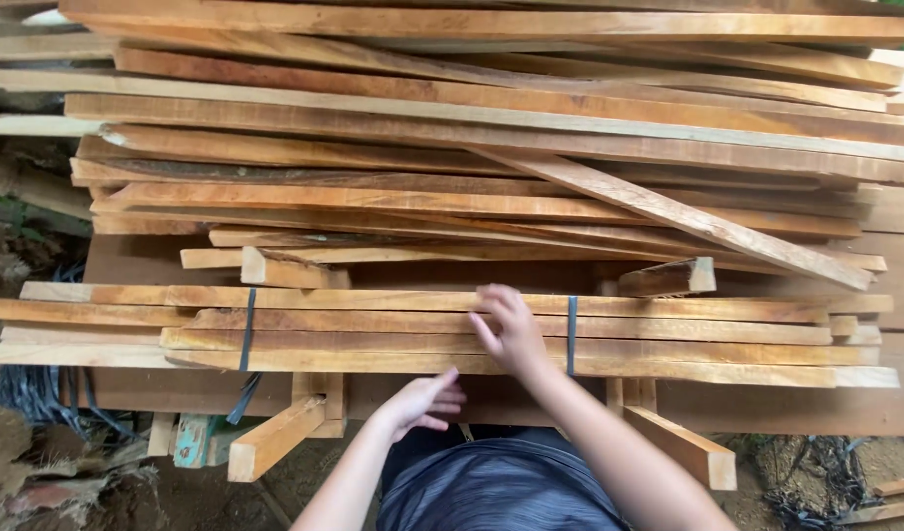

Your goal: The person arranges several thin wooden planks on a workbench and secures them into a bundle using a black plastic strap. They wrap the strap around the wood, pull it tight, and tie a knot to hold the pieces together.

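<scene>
Closest to the person is a grey shirt [491, 492], both bare arms reaching forward. The left hand [422, 401] hovers just under the front edge of a bundle of wooden slats [393, 334], its grip loose, fingers curled a bit and clamped on nothing. The right hand [511, 329] lies flat on top of that same bundle, fingers spread apart and slightly blurred — touching the wood, not wrapped around any of it.

The bundle is a stack of long thin strips running left to right, tied with two dark straps, one on the left [247, 334] and one just beside the right hand [572, 334]. It rests on a couple of chunky wooden blocks [275, 438] that stick out toward the person, over a wide board surface [786, 408].

Two short offcuts [668, 278] lie just behind the bundle. Beyond them is a much bigger loose pile of planks [472, 128], mostly lying crosswise — one plank [688, 221] runs diagonally over the rest. Dirt and scraps on the ground [39, 472] at the left.
</scene>
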